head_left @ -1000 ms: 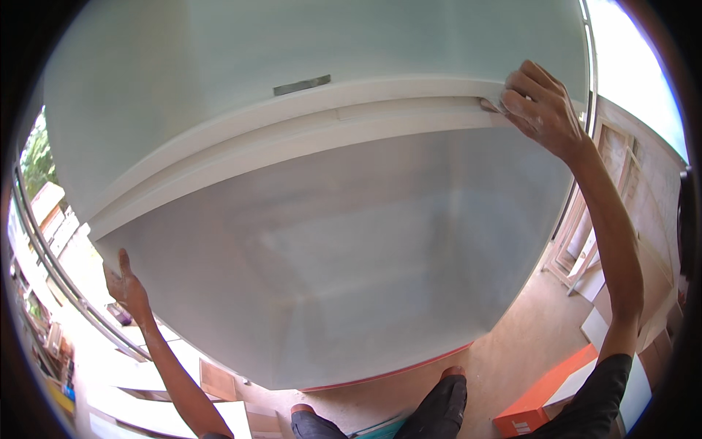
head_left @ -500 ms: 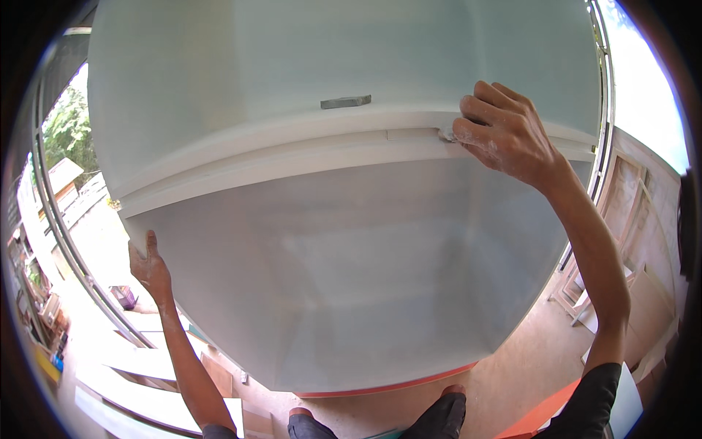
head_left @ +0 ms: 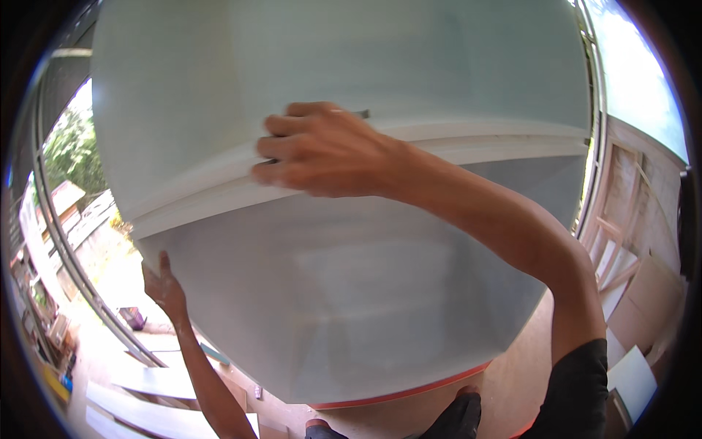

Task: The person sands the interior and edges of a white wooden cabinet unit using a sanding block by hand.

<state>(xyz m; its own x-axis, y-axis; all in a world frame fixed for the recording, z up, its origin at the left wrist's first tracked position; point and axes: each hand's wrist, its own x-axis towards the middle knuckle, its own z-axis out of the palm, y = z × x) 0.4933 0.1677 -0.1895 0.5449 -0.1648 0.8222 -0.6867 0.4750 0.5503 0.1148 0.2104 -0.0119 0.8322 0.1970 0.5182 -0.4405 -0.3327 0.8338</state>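
A large pale grey-white cabinet-like piece (head_left: 365, 271) fills the middle, with a white grooved ledge (head_left: 497, 149) running across it. My right hand (head_left: 329, 154) reaches across to the ledge's left half, its fingers bent and smeared by motion. Whatever sits under those fingers is too hidden to name. Behind that hand, only the end of a small dark grey block (head_left: 365, 114) shows on the upper surface. At the piece's left edge, my left hand (head_left: 167, 291) rests against the side, thumb stretched upward; its other fingers are partly hidden.
White boards (head_left: 139, 410) lie low at the left, beside a metal post (head_left: 69, 241). Wooden frames (head_left: 618, 197) and a brown panel (head_left: 643, 300) lean at the right. A red-orange strip (head_left: 409, 395) runs along the piece's bottom, near my feet.
My right hand has swept left along the ledge, from its right part to its left half, now covering most of the grey block. My left hand stays at the left edge.
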